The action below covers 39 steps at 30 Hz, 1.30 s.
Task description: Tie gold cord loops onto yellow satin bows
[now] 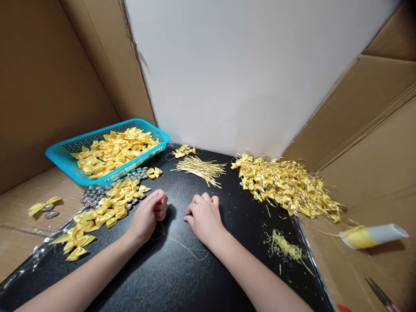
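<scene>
My left hand (150,216) is closed in a fist with the thumb on top, just above the black work surface (136,281). A thin, pale gold thread (186,248) comes out from under that fist and loops across the surface to beneath my right wrist. A fine end of it seems to show by the thumb. My right hand (205,216) rests palm down on the surface, fingers bent and slightly apart, with nothing seen in it. Beside my left hand lie yellow ribbon bows (112,203). Beyond my right hand is a bundle of cut gold cords (201,168).
A turquoise basket (58,151) full of yellow bows stands at the back left, with silvery oval beads (94,195) before it. On the right lie a heap of beaded bows (286,186), thread scraps (286,245), a wound tube (383,234) and scissors (380,292). Cardboard walls flank the surface.
</scene>
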{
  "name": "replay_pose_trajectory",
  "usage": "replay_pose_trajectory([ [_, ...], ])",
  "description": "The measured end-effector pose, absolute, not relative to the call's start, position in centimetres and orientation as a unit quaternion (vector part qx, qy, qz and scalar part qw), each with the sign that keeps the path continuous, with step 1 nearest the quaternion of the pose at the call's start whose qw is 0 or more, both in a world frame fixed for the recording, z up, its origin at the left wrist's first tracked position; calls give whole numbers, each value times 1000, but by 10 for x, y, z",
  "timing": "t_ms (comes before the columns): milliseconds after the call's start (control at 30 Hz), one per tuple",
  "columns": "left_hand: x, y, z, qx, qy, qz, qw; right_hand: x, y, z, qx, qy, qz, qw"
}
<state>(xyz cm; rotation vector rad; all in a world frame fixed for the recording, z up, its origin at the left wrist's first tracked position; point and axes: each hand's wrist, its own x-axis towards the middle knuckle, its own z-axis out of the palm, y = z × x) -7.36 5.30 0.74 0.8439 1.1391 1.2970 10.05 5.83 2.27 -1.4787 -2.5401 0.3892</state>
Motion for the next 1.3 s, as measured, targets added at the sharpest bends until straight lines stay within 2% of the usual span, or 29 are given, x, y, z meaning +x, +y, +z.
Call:
replay_pose_trajectory([
  [100,-71,53,5,356,494,549,572,90,63,30,-466,-881,71,35],
  [233,-68,50,4,354,500,543,574,87,62,26,-444,-894,48,29],
  [667,-65,48,6,373,519,517,570,102,64,19,-424,-901,61,67],
  [833,-64,48,7,376,523,513,567,103,71,23,-375,-923,79,46],
  [1100,-65,48,6,380,524,512,565,102,61,9,-339,-939,-17,51],
  [1300,-65,48,7,387,523,509,563,102,61,6,-352,-934,-24,54],
])
